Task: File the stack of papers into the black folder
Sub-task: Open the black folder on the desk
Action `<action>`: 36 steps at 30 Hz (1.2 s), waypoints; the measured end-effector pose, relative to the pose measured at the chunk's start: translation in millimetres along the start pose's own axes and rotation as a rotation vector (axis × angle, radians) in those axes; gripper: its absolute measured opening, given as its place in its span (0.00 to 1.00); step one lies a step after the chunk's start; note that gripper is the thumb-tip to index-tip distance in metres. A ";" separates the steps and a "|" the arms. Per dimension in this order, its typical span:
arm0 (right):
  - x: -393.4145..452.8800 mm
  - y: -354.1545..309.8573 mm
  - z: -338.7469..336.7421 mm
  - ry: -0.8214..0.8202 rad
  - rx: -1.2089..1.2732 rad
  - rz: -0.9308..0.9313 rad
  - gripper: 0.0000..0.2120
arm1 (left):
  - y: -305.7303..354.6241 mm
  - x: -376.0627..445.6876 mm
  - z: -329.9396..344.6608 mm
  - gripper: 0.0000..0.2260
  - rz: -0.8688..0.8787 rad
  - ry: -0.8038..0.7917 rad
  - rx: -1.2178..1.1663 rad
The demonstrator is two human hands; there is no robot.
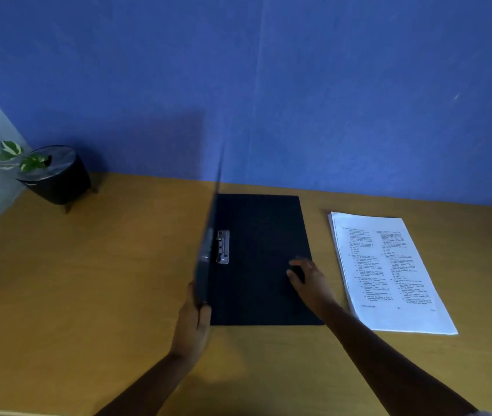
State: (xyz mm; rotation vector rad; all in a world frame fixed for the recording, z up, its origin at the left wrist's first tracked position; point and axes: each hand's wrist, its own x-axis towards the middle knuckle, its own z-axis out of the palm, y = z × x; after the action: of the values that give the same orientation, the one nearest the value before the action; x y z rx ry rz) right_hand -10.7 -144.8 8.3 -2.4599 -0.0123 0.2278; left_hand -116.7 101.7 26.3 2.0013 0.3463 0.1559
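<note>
Black folder (264,259) open, cover upright, metal clip (223,247) inside

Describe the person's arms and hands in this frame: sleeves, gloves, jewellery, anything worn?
Both hands are bare: no gloves on the left hand or the right hand. No watch, bracelet or ring shows, though the picture is soft, so small items could be missed. Both forearms are uncovered up to the frame edge. A sliver of pale fabric at the bottom right corner may be a sleeve.
</note>
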 end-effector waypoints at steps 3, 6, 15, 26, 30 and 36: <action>-0.3 -12.1 16.4 -0.151 -0.121 -0.068 0.26 | -2.9 -1.5 -3.8 0.15 -0.189 0.172 -0.266; -4.8 -14.1 28.4 -0.213 -0.232 -0.084 0.32 | -1.6 2.5 -10.6 0.10 -0.362 0.207 -0.539; -22.4 12.6 33.8 -0.126 -0.505 -0.125 0.33 | -13.8 5.1 -20.0 0.23 -0.806 0.034 -0.623; -39.3 31.9 24.7 -0.117 -0.512 -0.080 0.34 | -20.7 12.9 -25.7 0.26 -0.957 -0.218 -0.383; -39.7 37.3 23.8 -0.118 -0.520 -0.090 0.34 | -13.3 11.1 -32.6 0.26 -0.885 -0.387 -0.248; -39.6 40.7 21.8 -0.132 -0.554 -0.103 0.34 | 9.7 31.8 -6.4 0.14 -0.383 -0.373 0.061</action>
State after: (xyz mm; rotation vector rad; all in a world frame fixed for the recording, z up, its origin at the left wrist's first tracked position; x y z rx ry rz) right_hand -55.3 -165.8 -27.3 -2.9763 -0.2948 0.3822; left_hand -86.4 113.2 36.4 1.9344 0.4864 -0.4674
